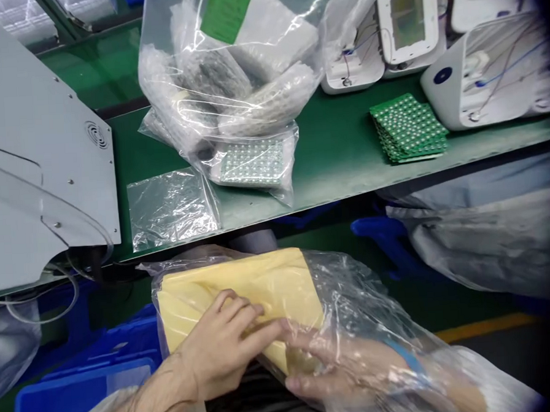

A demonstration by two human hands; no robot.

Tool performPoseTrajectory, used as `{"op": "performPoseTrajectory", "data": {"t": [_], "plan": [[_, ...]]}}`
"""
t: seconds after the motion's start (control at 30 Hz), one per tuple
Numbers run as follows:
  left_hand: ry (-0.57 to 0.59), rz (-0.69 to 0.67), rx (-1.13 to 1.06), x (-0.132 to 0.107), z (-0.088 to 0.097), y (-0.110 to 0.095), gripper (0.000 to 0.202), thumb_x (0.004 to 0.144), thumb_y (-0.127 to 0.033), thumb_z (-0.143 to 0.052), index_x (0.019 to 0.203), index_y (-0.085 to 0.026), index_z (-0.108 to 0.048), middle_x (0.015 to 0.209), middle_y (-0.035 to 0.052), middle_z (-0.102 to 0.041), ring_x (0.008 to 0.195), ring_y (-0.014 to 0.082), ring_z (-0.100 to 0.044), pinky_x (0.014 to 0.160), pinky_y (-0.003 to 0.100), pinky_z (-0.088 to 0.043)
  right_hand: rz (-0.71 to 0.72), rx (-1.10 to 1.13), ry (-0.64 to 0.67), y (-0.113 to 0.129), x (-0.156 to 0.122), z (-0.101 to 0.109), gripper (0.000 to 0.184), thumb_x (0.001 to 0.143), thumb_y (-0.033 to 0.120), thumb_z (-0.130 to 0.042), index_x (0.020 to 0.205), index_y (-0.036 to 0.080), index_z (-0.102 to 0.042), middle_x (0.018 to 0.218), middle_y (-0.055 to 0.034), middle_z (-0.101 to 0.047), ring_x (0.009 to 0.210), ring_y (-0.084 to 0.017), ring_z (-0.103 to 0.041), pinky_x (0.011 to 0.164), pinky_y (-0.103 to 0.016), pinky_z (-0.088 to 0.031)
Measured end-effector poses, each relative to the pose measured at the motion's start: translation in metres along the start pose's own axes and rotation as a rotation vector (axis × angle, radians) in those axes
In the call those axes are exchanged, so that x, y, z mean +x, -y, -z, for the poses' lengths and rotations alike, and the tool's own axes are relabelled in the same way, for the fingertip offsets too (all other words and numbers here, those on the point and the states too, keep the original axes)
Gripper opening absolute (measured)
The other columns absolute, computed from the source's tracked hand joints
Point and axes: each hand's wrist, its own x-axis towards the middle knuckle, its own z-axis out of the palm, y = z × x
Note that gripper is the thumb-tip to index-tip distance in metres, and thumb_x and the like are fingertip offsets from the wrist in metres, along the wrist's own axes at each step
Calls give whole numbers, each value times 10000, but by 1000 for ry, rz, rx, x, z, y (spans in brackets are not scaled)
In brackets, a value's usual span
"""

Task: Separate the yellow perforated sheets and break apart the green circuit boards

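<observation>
Across my lap lies a clear plastic bag (353,282) with a yellow, folded, paper- or cloth-like packet (278,273) inside it. My left hand (222,347) lies on the front of the packet, its fingers curled against the bag film. Reaching into the bag from the right, my right hand (333,360) shows through the film, with a blue wristband (407,362) at the wrist. Its fingers and thumb are around the packet's lower right edge. The fingertips of both hands meet near the packet's middle; what lies under them is hidden.
On the green bench (337,159) stands a large clear bag (231,79) of bubble-wrapped parts. Stacked green circuit boards (409,128) lie beside opened white housings (475,78). A flat clear bag (171,205) is near a grey machine (41,150). Blue bins (82,397) sit lower left.
</observation>
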Motion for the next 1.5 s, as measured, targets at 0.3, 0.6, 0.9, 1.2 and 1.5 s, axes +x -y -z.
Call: {"op": "performPoseTrajectory", "data": {"t": [0.3, 0.6, 0.9, 1.2, 1.5], "plan": [[-113, 46, -15, 4, -21, 23, 273, 801, 36, -365, 807, -164, -551, 679, 18, -546, 661, 150, -473, 743, 328, -433, -509, 292, -710, -86, -13, -12, 275, 801, 339, -677, 1063, 254, -670, 1138, -85, -663, 1084, -285, -615, 1011, -476, -470], [-140, 158, 39, 22, -27, 32, 231, 875, -11, -396, 872, -162, -571, 765, 20, -600, 763, 157, -518, 890, 393, -398, -692, 420, -794, -113, -17, -14, 274, 748, 373, -692, 980, 238, -636, 856, -52, -690, 752, -244, -639, 670, -367, -532], [-139, 173, 2, 28, -27, 36, 286, 833, 22, -362, 808, -182, -562, 724, -2, -575, 696, 135, -499, 876, 369, -410, -712, 297, -767, -110, -35, 11, 231, 783, 412, -659, 868, 198, -657, 853, -56, -673, 773, -224, -623, 677, -326, -507], [-149, 156, -114, 23, -16, 39, 302, 752, 52, -383, 791, -191, -557, 713, -17, -579, 694, 119, -513, 899, 372, -416, -711, 618, -808, -92, -48, 29, 354, 746, 481, -700, 916, 209, -551, 841, -77, -685, 745, -221, -654, 648, -306, -550], [-173, 176, -141, 27, -14, 48, 282, 806, 32, -396, 824, -198, -558, 744, -15, -608, 720, 130, -533, 864, 356, -429, -745, 657, -784, -76, -85, 73, 411, 708, 475, -742, 959, 154, -689, 895, -117, -723, 750, -236, -679, 680, -351, -567]]}}
